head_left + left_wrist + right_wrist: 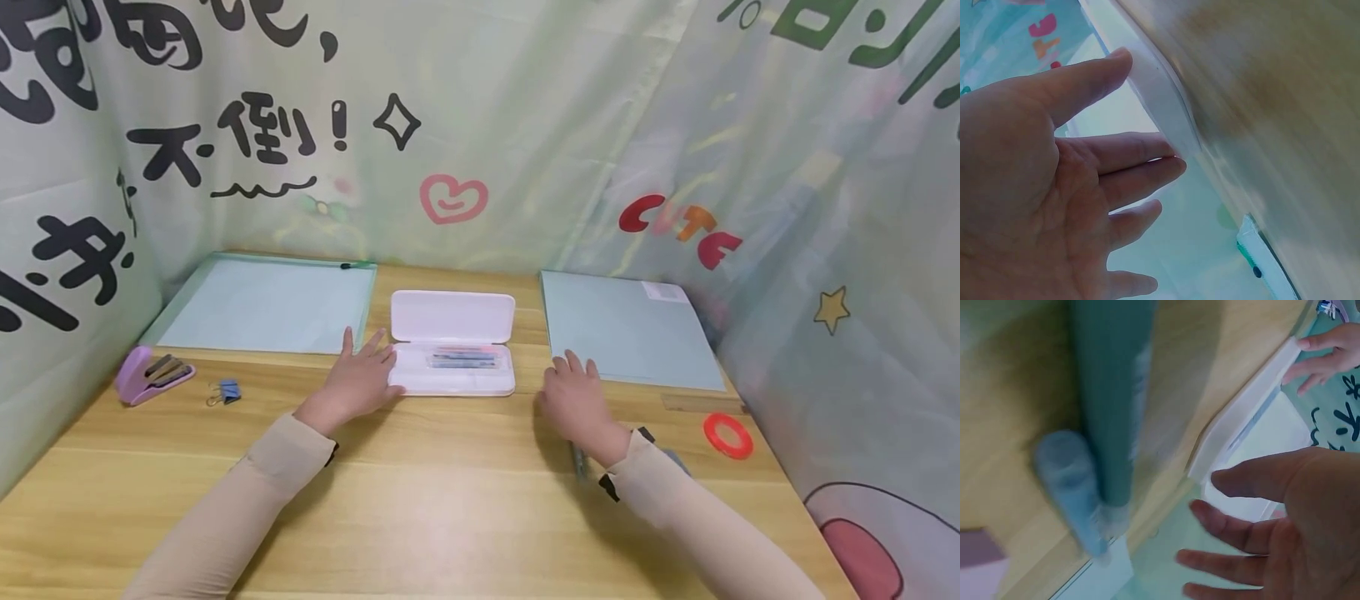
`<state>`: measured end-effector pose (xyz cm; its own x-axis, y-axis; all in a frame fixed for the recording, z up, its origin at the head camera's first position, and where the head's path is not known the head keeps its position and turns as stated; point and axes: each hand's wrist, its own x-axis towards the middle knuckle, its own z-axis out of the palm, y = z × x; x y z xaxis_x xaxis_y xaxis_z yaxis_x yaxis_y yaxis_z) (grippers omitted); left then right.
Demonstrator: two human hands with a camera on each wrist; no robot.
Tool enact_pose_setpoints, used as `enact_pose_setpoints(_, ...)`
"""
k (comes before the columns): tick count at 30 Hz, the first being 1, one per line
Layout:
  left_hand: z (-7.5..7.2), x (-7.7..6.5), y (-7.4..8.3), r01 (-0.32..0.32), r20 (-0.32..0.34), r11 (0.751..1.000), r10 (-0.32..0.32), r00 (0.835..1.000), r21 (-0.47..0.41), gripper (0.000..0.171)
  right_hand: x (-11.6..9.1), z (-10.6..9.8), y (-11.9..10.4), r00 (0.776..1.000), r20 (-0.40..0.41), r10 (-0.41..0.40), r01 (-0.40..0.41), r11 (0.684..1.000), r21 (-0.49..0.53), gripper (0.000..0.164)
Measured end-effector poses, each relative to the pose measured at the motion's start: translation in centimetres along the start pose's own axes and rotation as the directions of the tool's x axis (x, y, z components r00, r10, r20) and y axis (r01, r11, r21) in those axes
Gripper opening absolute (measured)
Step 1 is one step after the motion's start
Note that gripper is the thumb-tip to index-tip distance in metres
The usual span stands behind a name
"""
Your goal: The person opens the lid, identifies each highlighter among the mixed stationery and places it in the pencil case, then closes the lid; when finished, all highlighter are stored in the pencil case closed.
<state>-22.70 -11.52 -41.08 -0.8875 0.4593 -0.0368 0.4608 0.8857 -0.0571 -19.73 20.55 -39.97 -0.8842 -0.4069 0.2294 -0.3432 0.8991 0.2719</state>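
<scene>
A pale pink pencil case (452, 385) lies with its lid raised toward the back, and several pens (463, 359) rest inside. My left hand (360, 377) touches the case's left end with straight, spread fingers; in the left wrist view the thumb and fingertips are right at its white side wall (1163, 100). To the right of the case, my right hand (577, 404) has its fingers loosely extended, with nothing held. Beneath the right wrist, a dark green pen-like cylinder (1110, 406) and a shorter blue tube-shaped thing (1072, 490) lie on the table, partly hidden in the head view.
A purple stapler (142, 379) and blue binder clips (227, 391) sit at the left. Pale flat sheets or folders lie behind, one at left (270, 304) and one at right (630, 329). A red tape ring (728, 436) is near the right edge. Printed cloth surrounds the table.
</scene>
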Motion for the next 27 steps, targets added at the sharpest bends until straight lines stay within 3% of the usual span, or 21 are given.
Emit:
enact_pose_setpoints(4,-0.1,0.1,-0.1,0.002,-0.007,1.0,-0.002,1.0,-0.004,0.066,-1.3,0.0,0.9,0.999,0.022,0.029,-0.028,0.999,-0.026,0.034)
enact_pose_setpoints(8,-0.3,0.0,0.0,0.003,0.0,1.0,-0.003,1.0,-0.001,0.066,-2.6,0.0,1.4,1.0,0.004,0.011,-0.011,0.998,-0.067,0.038)
enact_pose_setpoints(13,-0.3,-0.1,0.1,-0.001,0.005,1.0,0.001,1.0,-0.006,0.065,-3.8,0.1,1.4,0.999,0.045,0.002,0.003,0.995,-0.1,0.038)
enact_pose_setpoints(19,-0.2,-0.1,0.0,-0.002,-0.003,1.0,0.002,1.0,0.006,0.065,-4.1,0.2,0.8,0.996,0.091,0.015,-0.006,0.995,-0.097,0.035)
enact_pose_setpoints(27,0.0,-0.2,0.0,-0.006,-0.029,1.0,0.006,1.0,-0.01,0.065,-3.7,0.1,0.4,0.999,0.04,0.027,-0.024,0.996,-0.089,0.031)
